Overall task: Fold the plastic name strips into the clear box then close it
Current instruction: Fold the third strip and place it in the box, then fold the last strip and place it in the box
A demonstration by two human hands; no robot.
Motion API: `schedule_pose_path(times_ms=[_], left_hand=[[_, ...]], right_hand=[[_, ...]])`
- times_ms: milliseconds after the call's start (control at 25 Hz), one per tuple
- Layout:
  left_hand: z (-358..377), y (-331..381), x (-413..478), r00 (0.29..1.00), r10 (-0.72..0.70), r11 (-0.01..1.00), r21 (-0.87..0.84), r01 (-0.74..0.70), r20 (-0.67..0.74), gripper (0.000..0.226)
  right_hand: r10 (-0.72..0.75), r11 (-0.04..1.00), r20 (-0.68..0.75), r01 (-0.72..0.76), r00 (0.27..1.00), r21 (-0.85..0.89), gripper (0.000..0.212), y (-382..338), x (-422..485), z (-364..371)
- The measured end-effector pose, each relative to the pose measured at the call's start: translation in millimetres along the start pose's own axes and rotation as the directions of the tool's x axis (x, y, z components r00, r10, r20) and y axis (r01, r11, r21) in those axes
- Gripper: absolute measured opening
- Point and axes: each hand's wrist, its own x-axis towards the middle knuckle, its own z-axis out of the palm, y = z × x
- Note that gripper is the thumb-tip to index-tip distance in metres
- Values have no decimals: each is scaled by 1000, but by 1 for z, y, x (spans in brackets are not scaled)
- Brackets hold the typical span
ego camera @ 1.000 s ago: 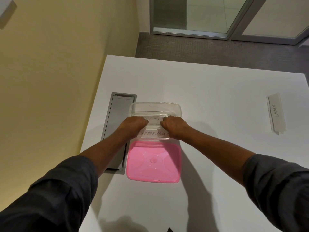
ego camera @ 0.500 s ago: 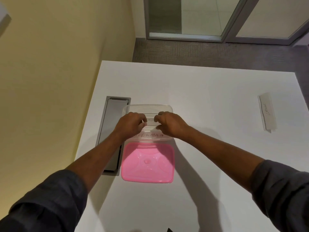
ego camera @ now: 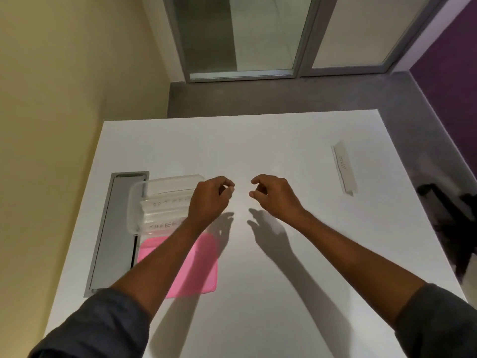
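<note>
The clear box (ego camera: 136, 202) sits at the left of the white table (ego camera: 258, 140) with its top uncovered. Two folded plastic name strips (ego camera: 165, 205) with handwritten letters lie inside it. Its pink lid (ego camera: 198, 270) lies flat on the table just in front of the box, partly under my left forearm. My left hand (ego camera: 210, 198) hovers over the box's right edge, fingers loosely curled and holding nothing. My right hand (ego camera: 273, 196) hovers over bare table to the right of the box, also empty with curled fingers. One more name strip (ego camera: 344, 167) lies flat at the table's far right.
A grey metal cable hatch (ego camera: 116, 228) is set into the table left of the box. A yellow wall runs along the left. Grey floor and glass doors lie beyond the table's far edge. A dark object (ego camera: 459, 228) sits on the floor at right.
Both hands have let go of the strips in the box, lifted and moved right, with the right hand now over bare table. The view has shifted right and up.
</note>
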Motion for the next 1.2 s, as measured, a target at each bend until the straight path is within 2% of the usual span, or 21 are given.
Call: schedule_pose_path(times_ms=[120,320,400,520,600,680,840,1000,1200], left_hand=[[54,35,7,997,-36,995,-86,41,65,18],[141,87,27,978,-89,985,-127,114,187,14],[173,107,36,963,-132,974,-147,169,235,13],[220,132,50,939,-195,947,-195,256,284,14],[249,143,59,928,-228,929,-219,298,294,14],[274,150,68,911,-283,899,-247,360,299,12],[313,154,84,865,-369,850,-254,462,340,7],[337,151,95,837,-400,844,-206,495,373,34],[349,154,107,834,-410,824,-242,512,370,39]], right_hand=[[141,990,-79,-141,987,13,26,62,-15,-43],[332,943,-184,-325,925,66,25,152,-25,-108],[397,918,-235,-384,887,102,29,183,-21,-125],[460,882,-308,-468,833,52,41,215,-11,-142],[506,858,-303,-508,808,76,45,232,-2,-145],[530,847,-268,-517,804,122,44,246,6,-144],[564,826,-271,-530,780,192,15,264,15,-145],[576,815,-246,-524,780,248,15,277,20,-143],[631,733,-170,-509,757,452,10,286,12,-142]])
